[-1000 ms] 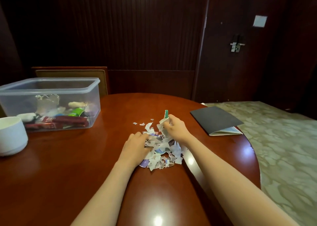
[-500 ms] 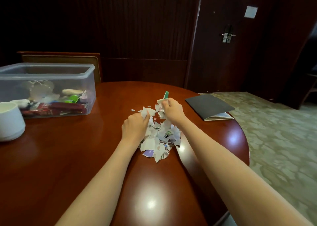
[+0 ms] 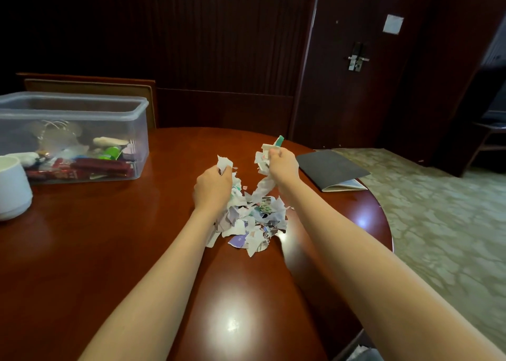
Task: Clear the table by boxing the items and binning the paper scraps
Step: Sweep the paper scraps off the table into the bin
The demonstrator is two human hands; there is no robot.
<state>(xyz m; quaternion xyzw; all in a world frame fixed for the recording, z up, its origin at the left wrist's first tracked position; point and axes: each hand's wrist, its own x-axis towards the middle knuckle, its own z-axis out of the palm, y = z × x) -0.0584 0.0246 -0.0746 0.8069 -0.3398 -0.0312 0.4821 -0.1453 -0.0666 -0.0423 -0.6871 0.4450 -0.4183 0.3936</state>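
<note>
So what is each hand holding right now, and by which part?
Left hand clutches a wad of paper scraps, ends poking out above the grip. Right hand clutches another wad by its middle: green-tipped piece above, white strip hanging below.

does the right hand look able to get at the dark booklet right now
Likely not yet: the right hand grips paper scraps, so it is occupied. The dark booklet lies close beside it with nothing between.

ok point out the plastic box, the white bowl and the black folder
plastic box (image 3: pixel 82 114): head view, front rim
white bowl (image 3: pixel 13 188): head view, outer side wall
black folder (image 3: pixel 331 169): head view, dark cover
</note>
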